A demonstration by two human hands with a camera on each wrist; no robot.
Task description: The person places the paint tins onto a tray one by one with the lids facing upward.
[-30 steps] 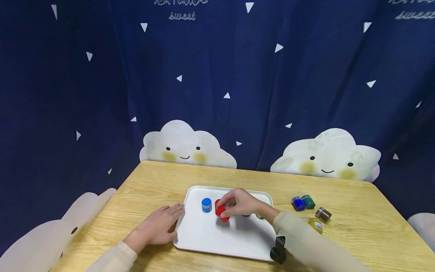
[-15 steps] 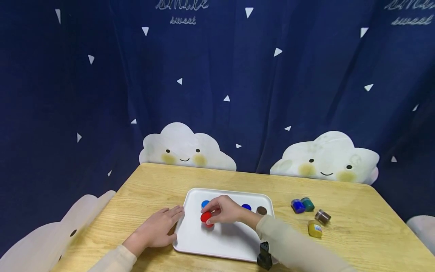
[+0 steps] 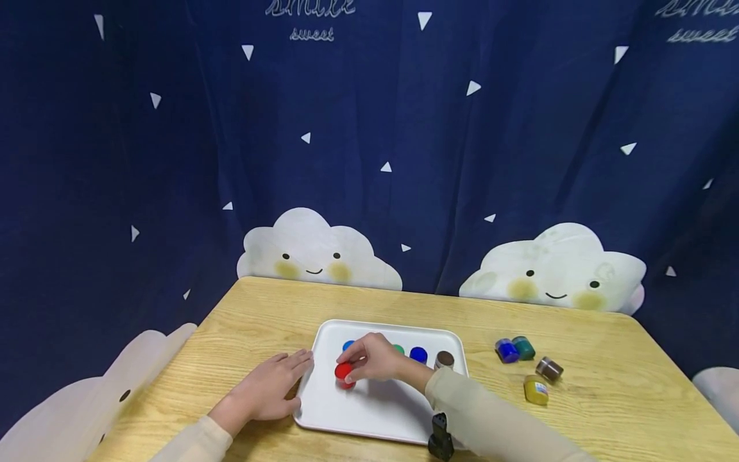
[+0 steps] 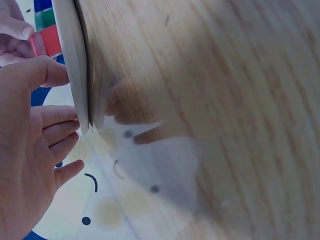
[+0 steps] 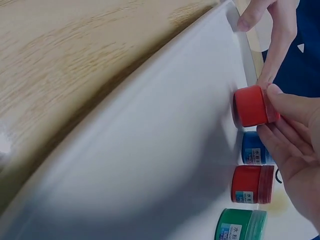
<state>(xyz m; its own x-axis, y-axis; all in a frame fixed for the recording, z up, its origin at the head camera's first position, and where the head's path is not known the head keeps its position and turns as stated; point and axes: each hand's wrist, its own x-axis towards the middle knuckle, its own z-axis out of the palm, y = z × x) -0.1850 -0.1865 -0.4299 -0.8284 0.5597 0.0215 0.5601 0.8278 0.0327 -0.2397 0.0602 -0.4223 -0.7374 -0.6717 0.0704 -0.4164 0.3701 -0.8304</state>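
Note:
My right hand (image 3: 378, 359) pinches a red paint jar (image 3: 343, 372) by its lid between thumb and fingers, over the left part of a white tray (image 3: 369, 410). In the right wrist view this red jar stands close to the tray floor; I cannot tell whether it touches. Behind it are a blue paint jar (image 5: 252, 150), a second red paint jar (image 5: 247, 184) and a green paint jar (image 5: 234, 225) in a row. The row goes on with a dark blue jar (image 3: 418, 355) and a brown-lidded jar (image 3: 444, 359). My left hand (image 3: 270, 388) rests against the tray's left edge, fingers straight.
On the wooden table (image 3: 612, 385) to the tray's right lie a blue jar (image 3: 507, 350), a teal jar (image 3: 523, 347), a brown jar (image 3: 549, 369) and a yellow jar (image 3: 535, 389). A dark blue curtain (image 3: 358, 96) hangs behind the table.
My right hand has carried the red jar leftward and toward me, away from the other red jar, to the spot in front of the blue one. My left hand stays at the tray edge.

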